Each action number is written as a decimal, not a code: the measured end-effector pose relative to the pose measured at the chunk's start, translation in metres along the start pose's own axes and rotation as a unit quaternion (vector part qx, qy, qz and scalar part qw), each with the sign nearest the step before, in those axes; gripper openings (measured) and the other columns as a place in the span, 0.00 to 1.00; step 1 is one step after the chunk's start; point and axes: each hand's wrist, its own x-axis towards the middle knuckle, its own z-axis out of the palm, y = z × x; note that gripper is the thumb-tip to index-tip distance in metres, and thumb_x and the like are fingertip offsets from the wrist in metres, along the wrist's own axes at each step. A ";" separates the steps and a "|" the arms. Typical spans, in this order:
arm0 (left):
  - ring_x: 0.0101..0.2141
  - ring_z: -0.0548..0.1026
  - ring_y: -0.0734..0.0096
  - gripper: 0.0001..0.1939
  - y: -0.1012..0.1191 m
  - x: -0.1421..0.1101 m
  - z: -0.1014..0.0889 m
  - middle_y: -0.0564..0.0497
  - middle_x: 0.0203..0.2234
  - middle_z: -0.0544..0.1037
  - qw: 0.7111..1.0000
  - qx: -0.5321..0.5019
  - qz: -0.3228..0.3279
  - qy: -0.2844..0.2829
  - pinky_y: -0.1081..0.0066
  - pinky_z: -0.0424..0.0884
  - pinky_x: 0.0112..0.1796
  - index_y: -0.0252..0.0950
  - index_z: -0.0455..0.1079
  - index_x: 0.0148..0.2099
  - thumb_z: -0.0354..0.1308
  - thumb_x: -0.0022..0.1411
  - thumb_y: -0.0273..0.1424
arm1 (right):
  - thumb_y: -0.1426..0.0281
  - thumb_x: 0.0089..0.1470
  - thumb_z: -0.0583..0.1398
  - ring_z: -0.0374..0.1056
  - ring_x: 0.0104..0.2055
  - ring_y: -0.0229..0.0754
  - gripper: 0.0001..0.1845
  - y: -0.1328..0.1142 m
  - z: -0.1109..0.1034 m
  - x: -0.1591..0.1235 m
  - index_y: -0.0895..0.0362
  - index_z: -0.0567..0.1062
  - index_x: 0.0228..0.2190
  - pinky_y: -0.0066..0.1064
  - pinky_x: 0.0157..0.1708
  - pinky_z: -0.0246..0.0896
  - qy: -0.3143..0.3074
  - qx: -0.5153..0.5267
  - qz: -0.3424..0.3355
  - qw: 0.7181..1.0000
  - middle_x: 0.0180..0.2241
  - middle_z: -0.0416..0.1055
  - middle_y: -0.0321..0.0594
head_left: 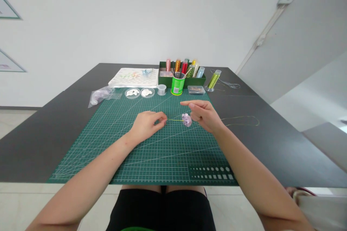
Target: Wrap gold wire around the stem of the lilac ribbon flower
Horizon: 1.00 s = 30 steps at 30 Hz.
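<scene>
My left hand [150,124] pinches the end of a thin green stem between thumb and fingertips, low over the green cutting mat [151,158]. The stem [175,120] lies level and ends on the right in a small pale purple flower [186,119]. Just right of the flower is my right hand [203,114], its index finger pointing left and its other fingers curled in. What those curled fingers hold, if anything, is hidden. A fine yellowish thread [251,117] loops over the dark table and passes out of sight behind my right wrist.
At the back, a green box [202,82] holds several thread spools beside a green can [177,86] of tools. Two dishes of white pieces [132,93], a small clear jar [162,90], a flat case [196,90], a yellow-green spool [214,80], a paper stack [135,77] and a plastic bag [99,96] lie around.
</scene>
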 end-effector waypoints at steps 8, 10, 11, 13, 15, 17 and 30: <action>0.30 0.82 0.71 0.09 0.014 0.000 -0.005 0.56 0.28 0.86 0.984 -0.164 -0.019 -0.064 0.73 0.70 0.36 0.40 0.78 0.35 0.59 0.68 0.34 | 0.56 0.60 0.66 0.35 0.19 0.30 0.25 0.004 -0.019 0.005 0.60 0.84 0.51 0.29 0.20 0.31 -0.020 -0.049 0.019 0.998 0.17 0.41 0.21; 0.29 0.82 0.71 0.09 0.019 0.000 -0.007 0.55 0.27 0.86 0.974 -0.213 -0.016 -0.079 0.74 0.70 0.35 0.39 0.78 0.35 0.60 0.68 0.34 | 0.56 0.61 0.65 0.35 0.19 0.30 0.25 0.005 -0.020 0.005 0.60 0.83 0.52 0.29 0.20 0.31 -0.030 -0.055 0.025 0.998 0.17 0.40 0.21; 0.29 0.82 0.71 0.08 0.022 0.000 -0.008 0.55 0.27 0.86 0.969 -0.231 -0.014 -0.085 0.74 0.70 0.34 0.39 0.77 0.35 0.61 0.68 0.34 | 0.56 0.61 0.65 0.36 0.18 0.30 0.25 0.006 -0.020 0.005 0.60 0.83 0.52 0.29 0.20 0.31 -0.036 -0.058 0.030 0.997 0.17 0.41 0.21; 0.28 0.81 0.71 0.08 0.026 -0.001 -0.010 0.54 0.27 0.86 0.962 -0.255 -0.015 -0.095 0.74 0.70 0.32 0.39 0.77 0.35 0.61 0.68 0.34 | 0.55 0.62 0.64 0.37 0.18 0.30 0.26 0.008 -0.020 0.005 0.60 0.82 0.53 0.29 0.20 0.31 -0.047 -0.065 0.037 0.996 0.17 0.41 0.21; 0.27 0.81 0.71 0.08 0.029 -0.002 -0.012 0.53 0.26 0.86 0.957 -0.273 -0.019 -0.097 0.73 0.70 0.32 0.38 0.77 0.35 0.61 0.68 0.35 | 0.54 0.62 0.64 0.37 0.18 0.30 0.28 0.010 -0.018 0.005 0.61 0.81 0.54 0.29 0.19 0.31 -0.058 -0.075 0.041 0.995 0.16 0.43 0.20; 0.28 0.82 0.70 0.09 0.032 -0.002 -0.013 0.52 0.26 0.86 0.950 -0.298 -0.022 -0.094 0.73 0.72 0.34 0.38 0.77 0.35 0.62 0.68 0.35 | 0.53 0.62 0.64 0.38 0.18 0.30 0.29 0.014 -0.016 0.006 0.62 0.81 0.54 0.28 0.19 0.32 -0.069 -0.087 0.040 0.993 0.15 0.44 0.20; 0.28 0.82 0.68 0.10 0.027 -0.003 -0.012 0.51 0.24 0.85 0.935 -0.347 -0.061 0.030 0.68 0.76 0.37 0.38 0.74 0.35 0.62 0.67 0.38 | 0.49 0.62 0.64 0.59 0.25 0.35 0.26 0.026 -0.004 0.009 0.57 0.86 0.45 0.29 0.25 0.52 -0.139 -0.229 0.012 0.963 0.26 0.73 0.36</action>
